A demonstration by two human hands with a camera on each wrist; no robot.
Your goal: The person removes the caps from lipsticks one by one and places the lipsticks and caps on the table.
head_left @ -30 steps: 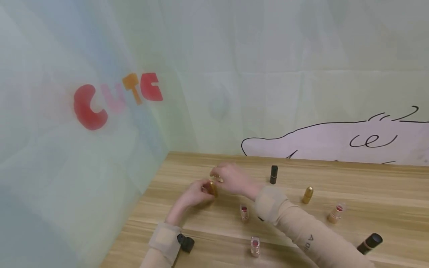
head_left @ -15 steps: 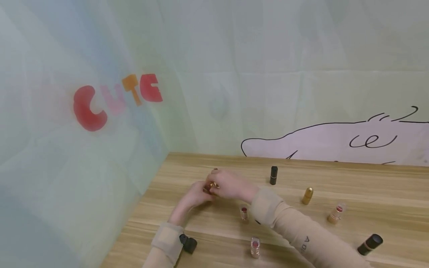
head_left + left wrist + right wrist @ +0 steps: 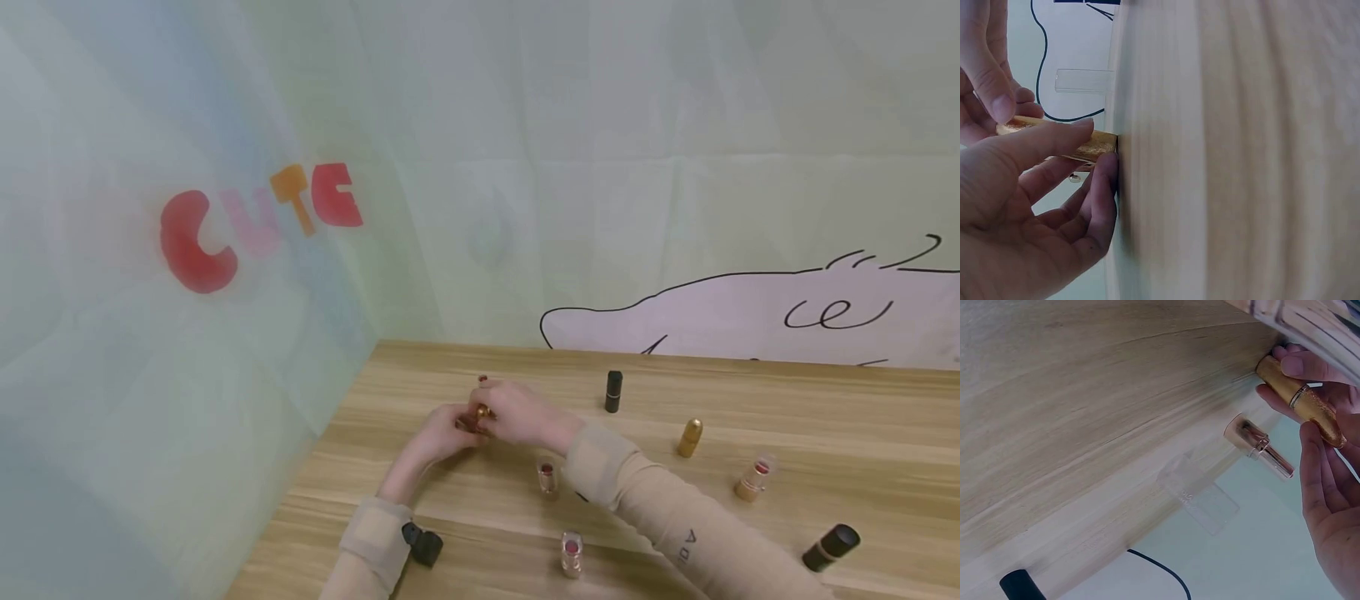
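Note:
A gold bullet-shaped lipstick [image 3: 1300,397] stands on the wooden table, held by both hands at the back left. My left hand [image 3: 442,433] grips its lower half, thumb and fingers curled round it close to the tabletop. With its fingertips, my right hand [image 3: 517,412] pinches the rounded gold top. The two halves meet at a thin band, visible in the right wrist view. Behind the hands stands an uncapped lipstick [image 3: 1260,444] with a rose-gold base, and beside it a clear cap [image 3: 1200,494]. In the head view, the fingers hide most of the gold lipstick.
Two clear-cased lipsticks [image 3: 547,477] [image 3: 572,554] stand nearer the front. Rightward are a black tube [image 3: 613,392], another gold lipstick [image 3: 690,437], a rose-gold lipstick [image 3: 753,479] and a larger black tube [image 3: 831,547]. Fabric walls [image 3: 480,208] border the table's left and back.
The right hand, earlier apart from the left with a gold cap, has come down onto the gold lipstick's top. The left hand has kept its grip near the same spot.

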